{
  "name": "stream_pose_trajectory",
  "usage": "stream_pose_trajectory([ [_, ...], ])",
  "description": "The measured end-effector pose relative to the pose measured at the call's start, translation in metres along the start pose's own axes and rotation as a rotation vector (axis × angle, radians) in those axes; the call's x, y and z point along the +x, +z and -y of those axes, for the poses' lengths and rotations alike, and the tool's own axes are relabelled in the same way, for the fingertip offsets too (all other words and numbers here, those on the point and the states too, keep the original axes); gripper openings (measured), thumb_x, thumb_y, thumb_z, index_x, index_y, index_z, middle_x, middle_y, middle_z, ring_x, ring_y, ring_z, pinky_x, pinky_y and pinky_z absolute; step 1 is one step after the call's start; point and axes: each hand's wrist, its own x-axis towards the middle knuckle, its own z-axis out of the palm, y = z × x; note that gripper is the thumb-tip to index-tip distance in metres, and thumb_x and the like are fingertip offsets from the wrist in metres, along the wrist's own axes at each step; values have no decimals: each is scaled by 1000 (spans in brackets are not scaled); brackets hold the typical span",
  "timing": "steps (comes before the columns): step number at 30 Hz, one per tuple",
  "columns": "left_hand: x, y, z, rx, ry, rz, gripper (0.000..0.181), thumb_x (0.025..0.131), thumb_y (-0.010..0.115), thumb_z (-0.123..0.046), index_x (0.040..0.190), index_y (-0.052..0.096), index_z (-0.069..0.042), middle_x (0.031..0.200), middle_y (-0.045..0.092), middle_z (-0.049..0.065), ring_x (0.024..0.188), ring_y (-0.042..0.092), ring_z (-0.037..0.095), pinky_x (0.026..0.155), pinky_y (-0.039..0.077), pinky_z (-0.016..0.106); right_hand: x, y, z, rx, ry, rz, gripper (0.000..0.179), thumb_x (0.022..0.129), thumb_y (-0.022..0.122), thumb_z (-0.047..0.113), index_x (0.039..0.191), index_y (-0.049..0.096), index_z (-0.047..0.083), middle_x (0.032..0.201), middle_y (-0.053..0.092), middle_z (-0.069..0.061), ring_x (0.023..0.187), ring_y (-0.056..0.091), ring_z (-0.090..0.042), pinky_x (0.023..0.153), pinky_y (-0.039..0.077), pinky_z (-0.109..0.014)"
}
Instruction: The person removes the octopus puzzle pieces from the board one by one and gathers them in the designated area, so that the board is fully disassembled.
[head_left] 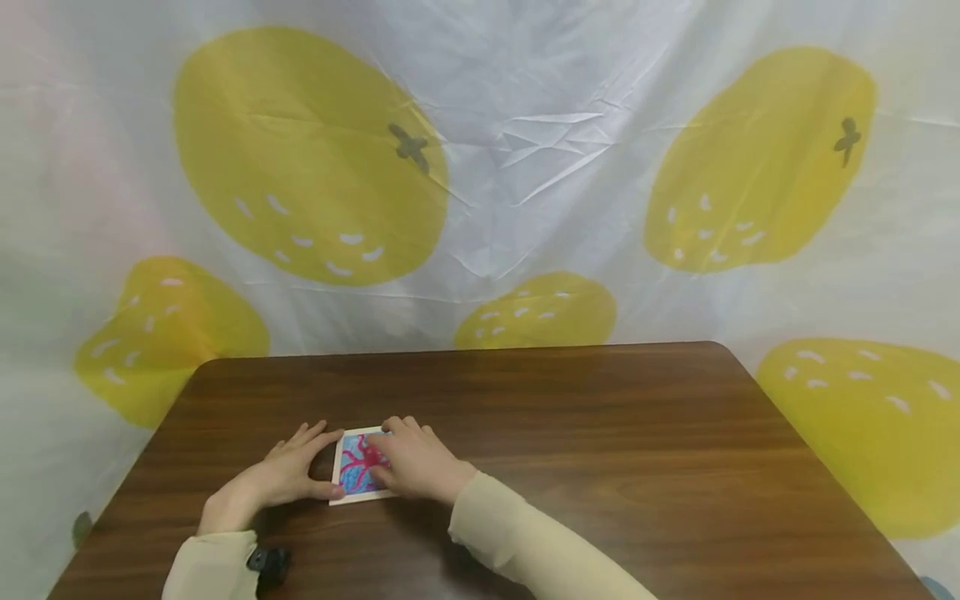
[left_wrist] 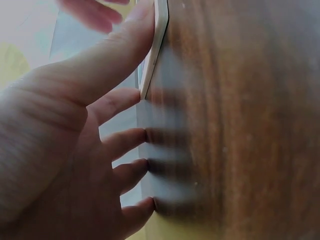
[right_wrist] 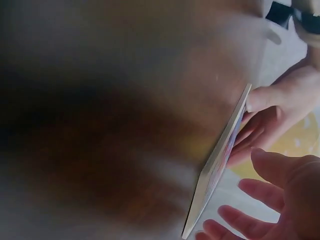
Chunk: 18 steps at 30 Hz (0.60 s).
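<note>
A square picture board (head_left: 354,465) with a pale rim and a pink octopus on blue lies flat on the brown table. My left hand (head_left: 288,473) spans its left side, thumb at the near corner and index finger at the far corner. In the left wrist view, the thumb (left_wrist: 122,45) lies against the board's edge (left_wrist: 156,55), and the other fingertips rest on the tabletop. My right hand (head_left: 416,458) reaches over the board's right part and hides it. Its fingers (right_wrist: 245,220) are spread in the right wrist view, close above the picture face (right_wrist: 225,155).
The wood-grain table (head_left: 637,467) extends far to the right of the board. Behind it hangs a white cloth (head_left: 525,208) printed with yellow fruit. A small black device (head_left: 268,565) sits at the left sleeve cuff.
</note>
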Motion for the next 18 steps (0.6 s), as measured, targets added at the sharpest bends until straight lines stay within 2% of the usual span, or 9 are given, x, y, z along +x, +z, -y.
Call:
stream_pose_trajectory([
  [3, 3, 3, -1, -10, 10, 6, 94, 76, 79, -52, 146, 41, -2, 151, 23, 36, 139, 11, 57, 105, 10, 73, 10, 3, -1, 4, 37, 15, 38, 93, 65, 33, 129, 65, 21, 119, 59, -3, 105, 53, -20, 85, 49, -36],
  [8, 3, 4, -1, -13, 18, 12, 94, 76, 78, -51, 146, 40, -2, 152, 21, 36, 139, 10, 57, 105, 9, 73, 25, 3, 3, 84, 88, 43, 32, 94, 65, 30, 124, 69, 18, 110, 60, 0, 95, 52, -16, 79, 50, -32],
  [18, -3, -1, -1, 4, 17, -4, 94, 77, 78, -51, 146, 40, 0, 151, 21, 37, 138, 10, 58, 104, 10, 74, 43, 4, 12, 137, 146, 84, 27, 91, 70, 30, 115, 73, 18, 103, 61, 4, 97, 54, -13, 80, 50, -27],
])
